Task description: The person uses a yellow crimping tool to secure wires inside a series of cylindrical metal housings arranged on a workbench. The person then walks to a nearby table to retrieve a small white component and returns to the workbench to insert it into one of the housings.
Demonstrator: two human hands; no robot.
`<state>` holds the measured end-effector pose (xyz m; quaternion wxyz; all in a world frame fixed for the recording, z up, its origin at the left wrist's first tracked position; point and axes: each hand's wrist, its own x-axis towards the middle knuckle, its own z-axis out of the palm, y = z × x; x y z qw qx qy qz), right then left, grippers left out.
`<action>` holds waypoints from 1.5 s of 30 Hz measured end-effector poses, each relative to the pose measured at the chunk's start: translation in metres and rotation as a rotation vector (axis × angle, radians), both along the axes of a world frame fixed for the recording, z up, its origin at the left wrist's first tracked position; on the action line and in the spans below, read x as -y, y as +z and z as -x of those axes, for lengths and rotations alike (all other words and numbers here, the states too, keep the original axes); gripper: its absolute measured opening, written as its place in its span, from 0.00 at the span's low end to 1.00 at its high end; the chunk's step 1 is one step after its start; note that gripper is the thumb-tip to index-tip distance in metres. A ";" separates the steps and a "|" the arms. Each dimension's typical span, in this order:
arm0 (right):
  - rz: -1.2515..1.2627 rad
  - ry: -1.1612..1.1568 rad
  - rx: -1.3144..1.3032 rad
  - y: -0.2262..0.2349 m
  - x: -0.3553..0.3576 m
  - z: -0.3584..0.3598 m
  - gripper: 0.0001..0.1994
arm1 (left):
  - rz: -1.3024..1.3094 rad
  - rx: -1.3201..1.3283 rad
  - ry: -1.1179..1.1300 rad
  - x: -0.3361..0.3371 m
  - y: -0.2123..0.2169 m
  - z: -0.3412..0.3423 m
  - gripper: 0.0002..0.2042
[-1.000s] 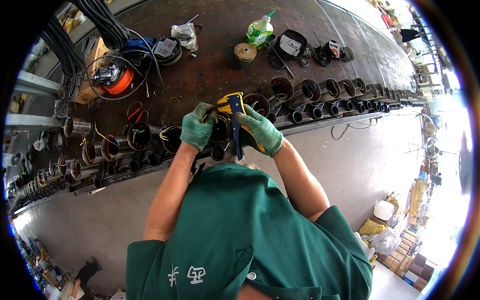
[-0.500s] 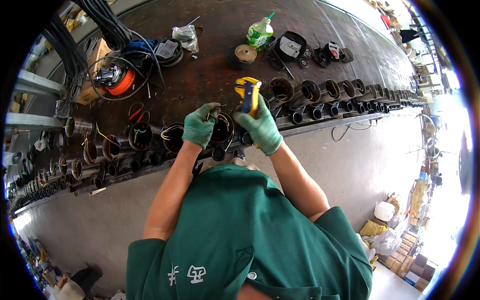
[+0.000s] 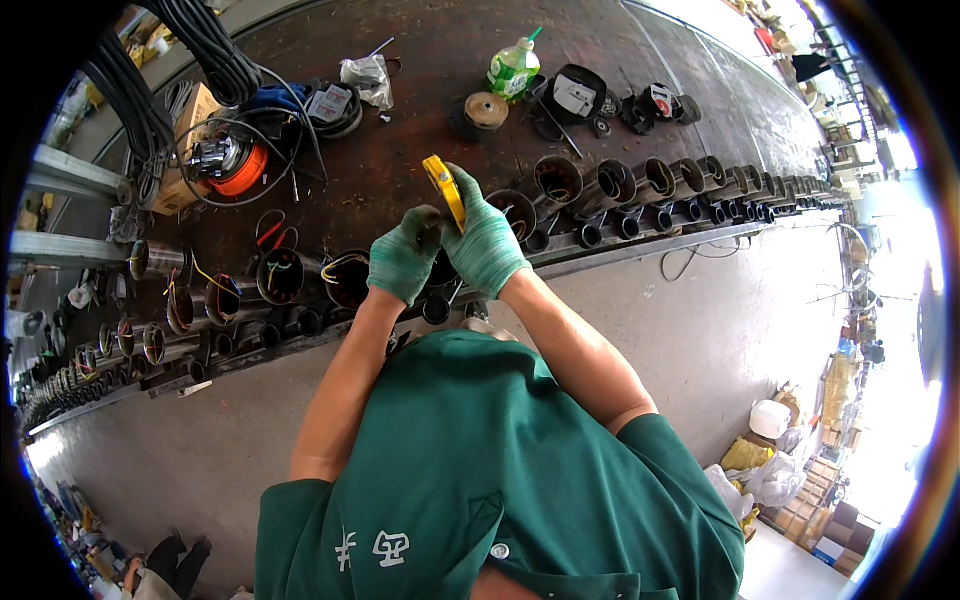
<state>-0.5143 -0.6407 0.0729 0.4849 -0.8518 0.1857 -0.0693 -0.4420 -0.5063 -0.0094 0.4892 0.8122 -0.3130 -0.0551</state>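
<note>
My left hand (image 3: 400, 260), in a green knit glove with darkened fingertips, is closed in a pinch over the mouth of a metal tube (image 3: 443, 272). The thin wire between its fingers is hidden now; its end showed a moment earlier. Wrapped in my gloved right hand (image 3: 488, 240) is a yellow and blue wire stripper (image 3: 444, 188), tilted with its yellow end up and to the left. Its jaws cannot be made out. Both hands meet at the fingertips. Left of them, another tube (image 3: 347, 280) has yellow and white wires coming out of its mouth.
Rows of open metal tubes (image 3: 557, 180) line the bench edge on both sides. Red-handled pliers or scissors (image 3: 270, 235) lie behind them. Farther back are an orange reel (image 3: 240, 172), a spool (image 3: 486, 111) and a green-labelled bottle (image 3: 514, 70). A person (image 3: 165, 572) is at lower left.
My right hand has moved left, bringing the wire stripper up to my left hand and turning it. My left hand has barely moved; the wire end at its fingers no longer shows.
</note>
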 end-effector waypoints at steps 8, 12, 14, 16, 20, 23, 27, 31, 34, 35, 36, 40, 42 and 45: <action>-0.156 -0.018 0.103 -0.027 0.017 -0.005 0.31 | 0.168 -0.245 -0.012 -0.001 -0.010 -0.007 0.06; -0.708 -0.095 0.032 -0.026 0.037 0.021 0.21 | 0.186 -0.372 0.012 -0.001 -0.003 -0.008 0.06; -0.917 -0.032 -0.068 -0.012 0.038 0.036 0.21 | 0.179 -0.336 0.031 -0.001 -0.012 -0.010 0.06; -1.015 -0.043 -0.162 -0.002 0.034 0.042 0.22 | 0.121 -0.240 0.033 -0.003 -0.014 -0.011 0.05; -1.107 -0.024 -0.208 -0.002 0.033 0.046 0.24 | 0.075 -0.185 0.031 -0.001 -0.010 -0.008 0.05; -1.148 -0.003 -0.202 -0.009 0.035 0.045 0.25 | 0.051 -0.184 0.031 -0.001 -0.006 -0.008 0.06; -1.175 -0.002 -0.195 -0.015 0.037 0.042 0.26 | 0.022 -0.099 0.011 -0.003 0.000 -0.009 0.05; -1.105 0.013 -0.174 -0.018 0.035 0.041 0.27 | 0.000 -0.123 0.007 -0.003 0.006 -0.007 0.06; -1.027 0.032 -0.174 -0.022 0.037 0.040 0.27 | -0.019 -0.112 -0.007 -0.003 0.006 -0.007 0.06; -1.000 0.040 -0.188 -0.026 0.040 0.041 0.28 | -0.025 -0.097 -0.015 -0.003 0.006 -0.007 0.06; -0.974 0.047 -0.202 -0.030 0.042 0.041 0.29 | -0.035 -0.082 -0.023 -0.003 0.006 -0.008 0.06; -0.895 0.042 -0.223 -0.030 0.041 0.040 0.25 | -0.079 -0.004 -0.055 -0.003 0.005 -0.009 0.06; -0.842 0.030 -0.211 -0.017 0.035 0.039 0.20 | -0.099 0.006 -0.061 -0.003 0.006 -0.009 0.06; -0.725 0.039 -0.183 -0.025 0.036 0.038 0.19 | -0.103 -0.025 -0.066 -0.003 0.011 -0.008 0.07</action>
